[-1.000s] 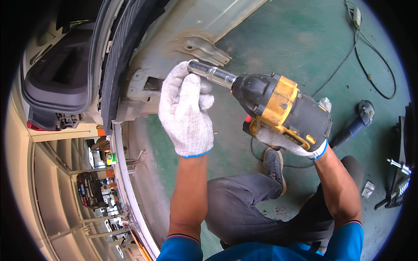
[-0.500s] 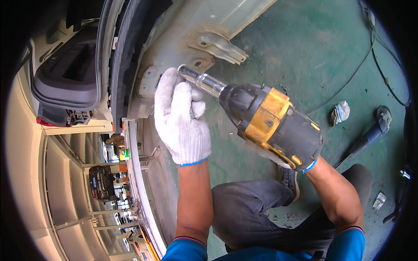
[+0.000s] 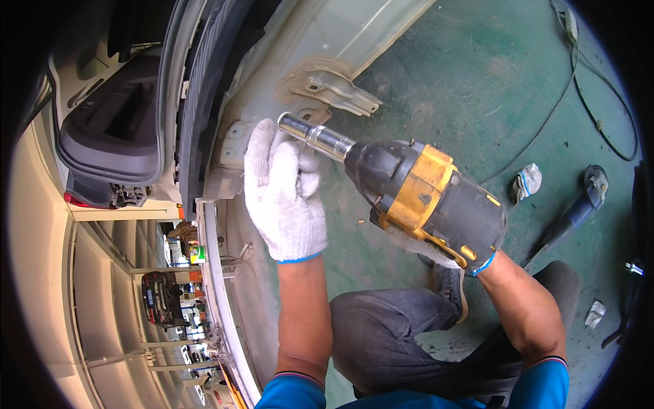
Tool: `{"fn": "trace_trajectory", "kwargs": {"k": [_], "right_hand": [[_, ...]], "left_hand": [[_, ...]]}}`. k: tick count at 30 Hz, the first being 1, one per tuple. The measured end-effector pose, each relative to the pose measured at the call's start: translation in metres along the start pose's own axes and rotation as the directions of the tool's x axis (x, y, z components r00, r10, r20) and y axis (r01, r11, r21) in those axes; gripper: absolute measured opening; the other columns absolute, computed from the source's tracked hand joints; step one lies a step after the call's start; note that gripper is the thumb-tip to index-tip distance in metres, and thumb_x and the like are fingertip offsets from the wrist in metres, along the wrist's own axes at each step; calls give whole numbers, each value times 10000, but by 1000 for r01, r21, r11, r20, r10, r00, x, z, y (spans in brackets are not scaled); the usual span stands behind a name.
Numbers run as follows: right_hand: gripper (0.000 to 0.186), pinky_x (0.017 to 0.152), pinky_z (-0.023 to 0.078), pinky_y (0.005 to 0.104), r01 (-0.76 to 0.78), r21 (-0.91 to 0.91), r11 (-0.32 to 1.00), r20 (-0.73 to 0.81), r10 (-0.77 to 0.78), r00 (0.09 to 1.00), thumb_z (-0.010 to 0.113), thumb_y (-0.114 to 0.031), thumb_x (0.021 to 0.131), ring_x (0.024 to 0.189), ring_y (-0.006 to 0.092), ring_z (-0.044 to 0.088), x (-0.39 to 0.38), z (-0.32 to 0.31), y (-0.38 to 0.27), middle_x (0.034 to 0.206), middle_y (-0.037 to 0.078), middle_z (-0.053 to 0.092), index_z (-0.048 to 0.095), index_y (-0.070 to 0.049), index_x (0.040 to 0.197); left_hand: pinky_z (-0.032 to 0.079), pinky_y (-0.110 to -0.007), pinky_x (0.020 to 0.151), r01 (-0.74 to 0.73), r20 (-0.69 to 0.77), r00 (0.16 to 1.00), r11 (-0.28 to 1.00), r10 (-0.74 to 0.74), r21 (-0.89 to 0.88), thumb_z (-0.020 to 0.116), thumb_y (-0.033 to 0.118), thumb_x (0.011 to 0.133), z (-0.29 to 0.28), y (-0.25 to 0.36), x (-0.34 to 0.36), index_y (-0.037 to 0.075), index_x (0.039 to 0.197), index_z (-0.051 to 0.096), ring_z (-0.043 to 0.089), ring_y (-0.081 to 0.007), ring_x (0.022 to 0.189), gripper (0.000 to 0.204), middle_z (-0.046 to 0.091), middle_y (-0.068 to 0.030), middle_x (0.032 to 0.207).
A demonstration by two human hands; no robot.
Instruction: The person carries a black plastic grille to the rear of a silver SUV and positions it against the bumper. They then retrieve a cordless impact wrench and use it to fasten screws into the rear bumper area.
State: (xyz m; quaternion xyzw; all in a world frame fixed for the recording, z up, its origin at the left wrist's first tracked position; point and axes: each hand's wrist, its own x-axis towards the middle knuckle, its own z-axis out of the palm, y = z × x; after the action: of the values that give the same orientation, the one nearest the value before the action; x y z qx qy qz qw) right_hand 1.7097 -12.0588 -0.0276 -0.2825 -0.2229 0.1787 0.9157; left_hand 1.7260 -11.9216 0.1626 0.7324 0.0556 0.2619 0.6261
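My right hand [image 3: 422, 247], in a white glove mostly hidden behind the tool, is closed round a black and yellow cordless impact wrench [image 3: 417, 189]. A long shiny socket [image 3: 315, 135] on its nose points up and left. Beside the socket's mouth is my gloved left hand [image 3: 286, 198], its fingers bent and drawn together. Whatever may be between them is too hidden to make out. Just beyond both hands is the pale metal body panel [image 3: 334, 37] of a vehicle, with a protruding bracket [image 3: 337, 92] and bolt holes.
On the green floor at right lie a crumpled glove [image 3: 527, 183], an angle grinder [image 3: 579, 204], a cable [image 3: 579, 88] and a small clear packet [image 3: 595, 314]. A dark trim edge [image 3: 208, 95] and tail lamp [image 3: 85, 199] stand at left. My bent knee [image 3: 388, 310] is below the wrench.
The vehicle panel and bracket sit slightly lower in the picture. My left hand and the wrench have shifted down a little with it, and the hand's grip looks much the same.
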Motion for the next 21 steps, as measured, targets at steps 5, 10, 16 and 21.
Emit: {"fn": "trace_trajectory", "kwargs": {"k": [5, 10, 16, 21], "right_hand": [[317, 900, 556, 354, -42, 162, 986, 39, 36, 999, 557, -96, 957, 1077, 182, 635, 6, 2, -11, 1209, 68, 631, 550, -50, 1270], [337, 898, 555, 329, -69, 364, 929, 84, 41, 996, 575, -73, 940, 1060, 169, 647, 22, 17, -24, 1196, 86, 645, 556, -20, 1271], [355, 878, 554, 298, 67, 241, 968, 70, -87, 994, 603, -41, 910, 1023, 152, 663, 55, 62, -28, 1165, 102, 664, 570, 10, 1260], [418, 766, 555, 314, 238, -372, 897, 23, -247, 969, 721, -205, 803, 886, 232, 697, 82, 90, -26, 988, 95, 702, 632, -51, 1181]], "left_hand": [[287, -158, 402, -349, -171, 848, 772, 501, 531, 616, 123, 958, -29, 29, -4, 7, 1282, 576, 411, -15, 501, 347, 630, -46, 792], [478, -258, 719, -237, 167, 816, 58, 553, 970, 748, 199, 865, -40, 69, 17, 9, 1296, 609, 542, -95, 711, 492, 653, -42, 854], [504, -258, 758, -334, 330, 807, -82, 490, 939, 702, 195, 905, -52, 87, 48, 8, 1220, 664, 604, -103, 773, 368, 725, -77, 971], [511, -292, 688, -341, 348, 780, -112, 520, 933, 719, 174, 881, -59, 87, 56, 15, 1190, 679, 613, -146, 684, 350, 727, -143, 951]]}}
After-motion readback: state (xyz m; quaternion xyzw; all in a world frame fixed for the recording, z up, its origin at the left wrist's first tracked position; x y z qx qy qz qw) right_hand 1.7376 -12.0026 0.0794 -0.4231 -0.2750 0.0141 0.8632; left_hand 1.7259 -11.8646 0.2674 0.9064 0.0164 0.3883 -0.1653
